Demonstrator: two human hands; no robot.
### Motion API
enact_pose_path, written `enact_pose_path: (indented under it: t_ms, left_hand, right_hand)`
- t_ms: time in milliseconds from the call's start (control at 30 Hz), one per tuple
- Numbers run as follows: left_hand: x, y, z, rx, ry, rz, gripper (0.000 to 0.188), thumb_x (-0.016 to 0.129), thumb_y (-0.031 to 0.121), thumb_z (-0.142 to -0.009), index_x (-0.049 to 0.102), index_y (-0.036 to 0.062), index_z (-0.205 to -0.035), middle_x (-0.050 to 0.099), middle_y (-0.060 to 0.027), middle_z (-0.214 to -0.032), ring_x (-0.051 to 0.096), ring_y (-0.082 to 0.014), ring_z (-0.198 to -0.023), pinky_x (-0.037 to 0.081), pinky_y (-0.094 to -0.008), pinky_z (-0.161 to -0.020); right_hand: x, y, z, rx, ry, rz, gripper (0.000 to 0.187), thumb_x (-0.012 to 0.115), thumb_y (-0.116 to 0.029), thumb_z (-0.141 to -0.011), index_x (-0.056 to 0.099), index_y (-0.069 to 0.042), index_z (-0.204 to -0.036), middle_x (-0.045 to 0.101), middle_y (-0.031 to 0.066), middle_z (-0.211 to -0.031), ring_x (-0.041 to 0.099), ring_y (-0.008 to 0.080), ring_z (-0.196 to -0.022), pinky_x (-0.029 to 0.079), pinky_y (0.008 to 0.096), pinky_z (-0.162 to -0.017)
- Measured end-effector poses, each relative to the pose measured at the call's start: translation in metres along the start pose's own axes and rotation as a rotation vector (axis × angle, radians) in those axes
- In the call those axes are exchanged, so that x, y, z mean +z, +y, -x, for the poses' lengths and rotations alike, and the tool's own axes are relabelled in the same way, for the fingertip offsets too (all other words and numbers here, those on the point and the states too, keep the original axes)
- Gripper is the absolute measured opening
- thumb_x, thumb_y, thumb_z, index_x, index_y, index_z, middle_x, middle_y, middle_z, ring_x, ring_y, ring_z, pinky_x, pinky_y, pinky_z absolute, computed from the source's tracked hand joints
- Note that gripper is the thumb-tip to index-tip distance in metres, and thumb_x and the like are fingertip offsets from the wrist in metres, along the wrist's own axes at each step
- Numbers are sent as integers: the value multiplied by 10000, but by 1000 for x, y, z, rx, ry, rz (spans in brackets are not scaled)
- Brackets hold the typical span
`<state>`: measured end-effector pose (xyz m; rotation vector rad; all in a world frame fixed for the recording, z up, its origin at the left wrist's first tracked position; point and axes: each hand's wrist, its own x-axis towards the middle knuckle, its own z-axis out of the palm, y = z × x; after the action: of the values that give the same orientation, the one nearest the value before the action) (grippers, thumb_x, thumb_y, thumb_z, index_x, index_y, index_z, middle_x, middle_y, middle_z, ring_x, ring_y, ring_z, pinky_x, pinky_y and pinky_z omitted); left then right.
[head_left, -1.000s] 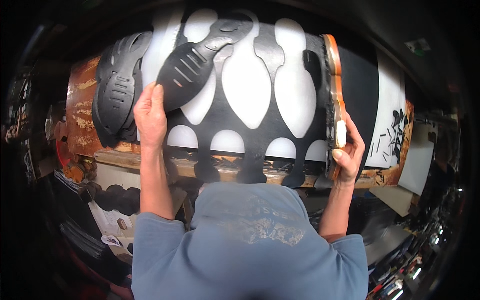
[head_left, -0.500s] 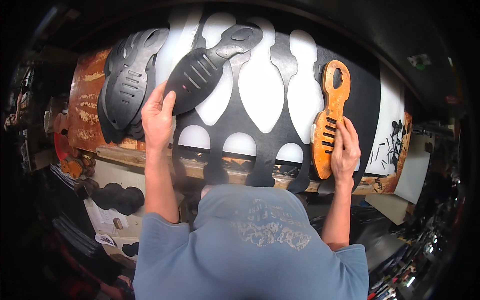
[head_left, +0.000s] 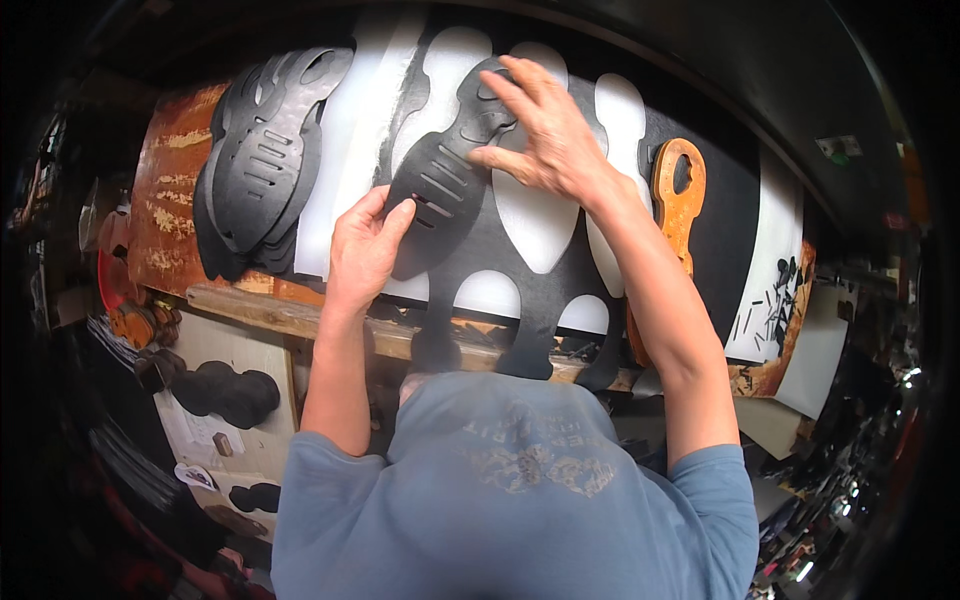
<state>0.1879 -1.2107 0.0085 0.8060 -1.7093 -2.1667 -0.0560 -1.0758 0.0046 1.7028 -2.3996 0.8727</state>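
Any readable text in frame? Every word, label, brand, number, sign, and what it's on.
None I can quote reliably.
Blue shirt: faded lettering above a pale graphic, too blurred.
White-and-green patch, upper right: too small.
White tag with dark marks, lower left: too small.
Held black slotted piece: no lettering visible.
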Motion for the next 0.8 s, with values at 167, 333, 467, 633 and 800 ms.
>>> enact_pose_path:
  t_ms: [167,333,467,633,800]
  left_hand:
    - [-2,-7,1,-4,36,-55,219,640,138,-1090,713,-43,-1189,748,-31,-1028,648,-73,-917,535,-257,-827]
    - [0,-11,1,50,58,-53,217,636,132,-1089,717,-54,-1168,751,-36,-1009,647,-75,-909,538,-262,-820]
    - [1,-10,2,44,68,-106,216,632,125,-1089,717,-54,-1178,755,-40,-1009,647,-77,-909,540,-268,-825]
    - [1,-13,2,78,67,-102,211,629,119,-1088,718,-45,-1187,760,-46,-1006,653,-88,-894,541,-272,-823]
    - [1,-14,1,79,87,-135,211,627,121,-1089,718,-42,-1187,761,-51,-994,651,-89,-888,537,-269,-822]
  right_hand:
    - [30,20,-7,-120,3,74,657,826,-553,-851,722,-134,-1346,591,116,-1485,498,391,-1420,385,552,-1201]
    - [28,23,-8,-198,123,110,314,821,-321,-897,752,-134,-1139,671,41,-1210,635,290,-1111,492,477,-987]
    - [26,23,-11,-268,153,185,259,810,-231,-892,739,-135,-1122,677,35,-1130,640,267,-1019,510,436,-895]
    - [30,26,-22,-258,213,238,254,786,-199,-915,727,-77,-1129,680,82,-1094,625,300,-990,552,415,-855]
    - [27,35,-31,-264,132,196,234,745,-228,-964,724,-29,-1084,669,124,-1102,618,323,-986,580,413,-870]
